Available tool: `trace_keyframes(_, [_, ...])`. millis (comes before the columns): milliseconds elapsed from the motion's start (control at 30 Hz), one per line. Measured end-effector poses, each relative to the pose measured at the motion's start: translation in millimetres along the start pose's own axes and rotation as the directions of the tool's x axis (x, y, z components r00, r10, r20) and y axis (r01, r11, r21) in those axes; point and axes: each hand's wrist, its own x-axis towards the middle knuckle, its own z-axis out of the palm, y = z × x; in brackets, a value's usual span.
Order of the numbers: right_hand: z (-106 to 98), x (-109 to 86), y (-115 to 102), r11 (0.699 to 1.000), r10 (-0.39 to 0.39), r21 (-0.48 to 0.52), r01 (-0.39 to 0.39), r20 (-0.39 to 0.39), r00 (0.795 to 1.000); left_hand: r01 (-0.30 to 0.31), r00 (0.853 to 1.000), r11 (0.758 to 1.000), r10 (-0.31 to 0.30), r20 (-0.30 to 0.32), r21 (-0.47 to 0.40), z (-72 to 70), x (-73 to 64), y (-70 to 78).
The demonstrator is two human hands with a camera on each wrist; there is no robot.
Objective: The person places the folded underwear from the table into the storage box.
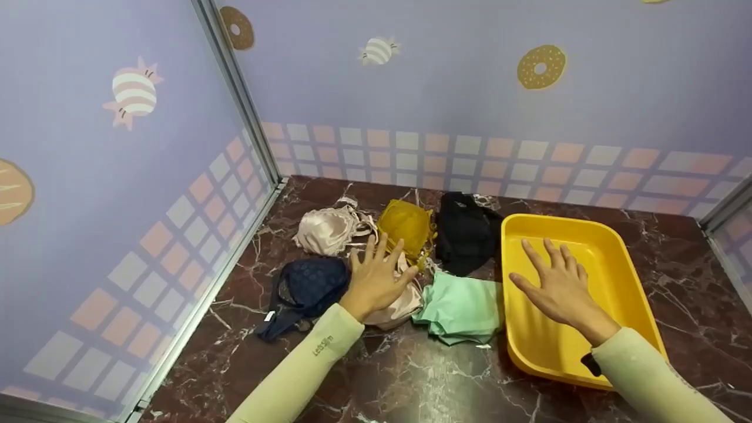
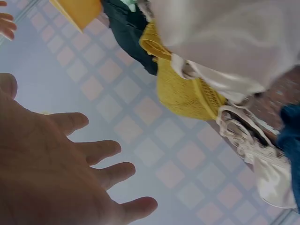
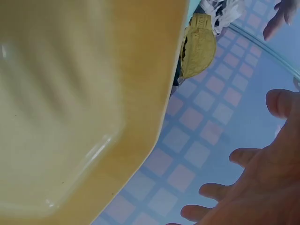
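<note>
My left hand (image 1: 378, 283) is spread flat with straight fingers above a pale pink bra (image 1: 395, 309), which it partly covers in the head view. Around it lie a navy bra (image 1: 314, 283), a cream satin bra (image 1: 326, 230) and a mustard bra (image 1: 405, 225). A black folded garment (image 1: 464, 234) and a mint green folded cloth (image 1: 461, 306) are to its right. My right hand (image 1: 558, 288), fingers spread and straight, hovers over the yellow tray (image 1: 587, 358). Neither hand holds anything; the left wrist view shows the bare left palm (image 2: 47, 154).
The dark red marbled surface (image 1: 411, 382) carries all of these things. A lilac patterned wall (image 1: 446, 88) closes off the back, and another panel (image 1: 76, 194) stands at the left, with a metal strip (image 1: 202, 299) along its foot.
</note>
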Motion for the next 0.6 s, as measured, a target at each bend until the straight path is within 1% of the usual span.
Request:
trace_keyframes(267, [-5.5, -8.7, 17.0, 0.999, 0.028, 0.017, -0.028, 0.009, 1.0, 0.061, 0.998, 0.998, -0.061, -0.027, 0.007, -1.9, -8.6, -33.9])
trace_keyframes(367, [-9.2, -11.1, 24.0, 0.999, 0.037, 0.023, -0.037, 0.013, 0.999, 0.079, 0.995, 0.997, -0.079, -0.066, -0.01, -2.8, -13.1, -49.3])
trace_keyframes(467, [-15.2, -11.5, 32.4, 0.998, 0.056, 0.028, -0.056, 0.005, 0.998, 0.096, 0.989, 0.995, -0.097, -0.116, -0.019, -1.0, -17.5, -65.2])
trace_keyframes(600, [-23.7, -10.5, 47.3, 0.994, 0.101, 0.04, -0.102, 0.011, 0.995, 0.136, 0.979, 0.99, -0.14, -0.149, -0.036, 2.0, -22.2, -85.3])
